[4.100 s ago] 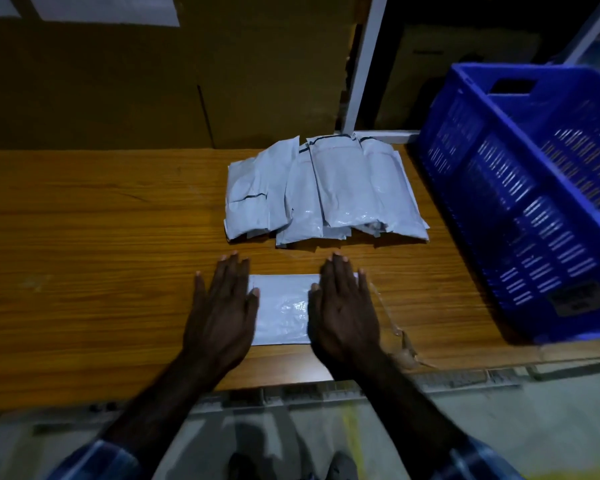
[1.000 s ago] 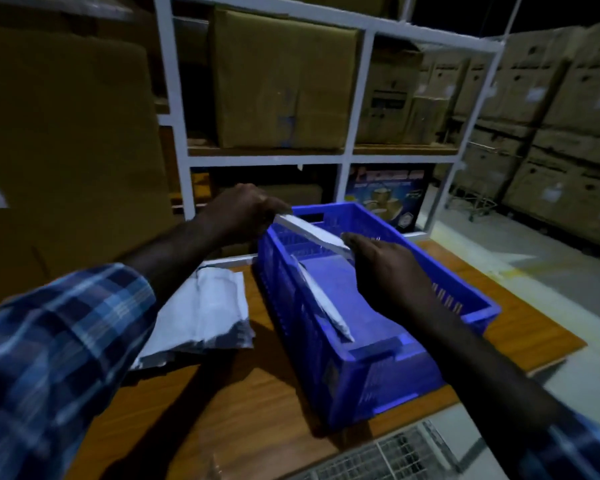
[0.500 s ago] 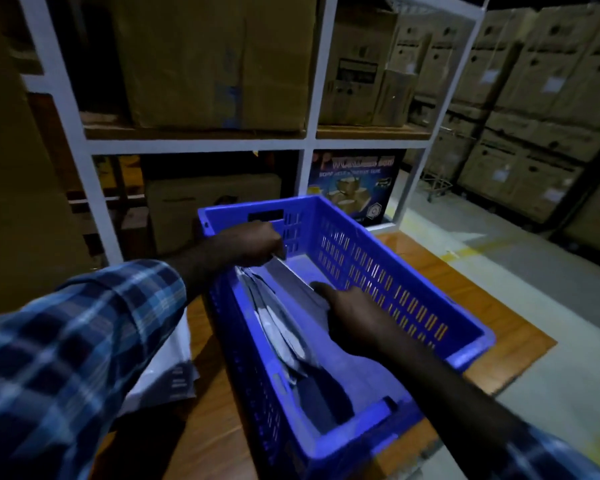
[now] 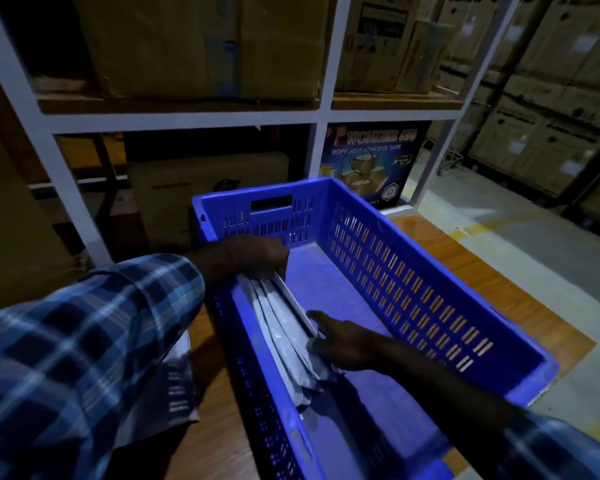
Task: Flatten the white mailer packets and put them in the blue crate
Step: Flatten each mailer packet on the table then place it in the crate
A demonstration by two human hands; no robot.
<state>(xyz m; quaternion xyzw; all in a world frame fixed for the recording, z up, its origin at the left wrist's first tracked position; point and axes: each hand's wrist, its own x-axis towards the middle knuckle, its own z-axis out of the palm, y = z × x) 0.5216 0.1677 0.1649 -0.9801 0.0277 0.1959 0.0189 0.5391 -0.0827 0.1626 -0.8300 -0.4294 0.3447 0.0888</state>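
Note:
The blue crate [image 4: 413,282] stands on the wooden table. Inside it, several white mailer packets [image 4: 284,327] stand on edge, leaning against the left wall. My left hand [image 4: 253,256] reaches over the crate's left wall and holds the far top end of the packets with curled fingers. My right hand [image 4: 340,341] is inside the crate with spread fingers pressed against the near side of the innermost packet. More white packets [image 4: 177,389] lie on the table left of the crate, mostly hidden by my left sleeve.
A white metal shelf rack [image 4: 321,116] with cardboard boxes [image 4: 201,43] stands right behind the crate. A printed tape carton [image 4: 371,161] sits on the lower shelf. The table's right edge [image 4: 534,299] drops to the floor.
Both hands carried the flattened packet from the table into the crate. It now stands against the others at the left wall, and my hands have sunk lower onto the stack.

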